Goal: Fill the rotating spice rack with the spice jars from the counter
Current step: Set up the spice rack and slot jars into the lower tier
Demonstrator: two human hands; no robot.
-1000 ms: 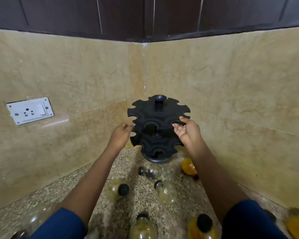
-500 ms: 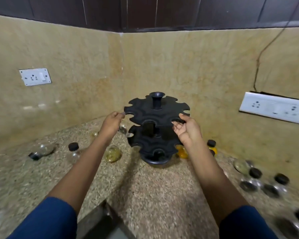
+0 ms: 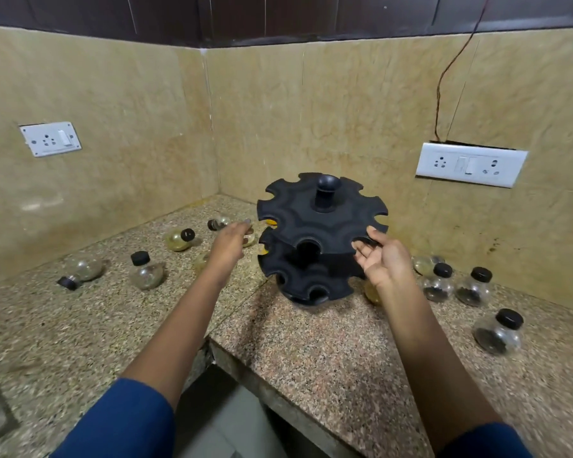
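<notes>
A black two-tier spice rack with scalloped slots and a central knob stands in the counter's corner, its slots bare. My right hand is at the rack's right rim, fingers spread, thumb touching the top tier. My left hand hovers just left of the rack, fingers loosely curled, holding nothing. Round glass spice jars with black caps lie scattered: several on the left, such as one upright and one on its side; several on the right with dark contents.
The speckled granite counter wraps an L-shaped corner with a gap below its front edge. White socket plates sit on the left wall and right wall, with a wire running up from the right one.
The view has pulled back and tilted down, showing more counter and jars. My left hand has come slightly off the rack's left rim; my right hand stays at the right rim.
</notes>
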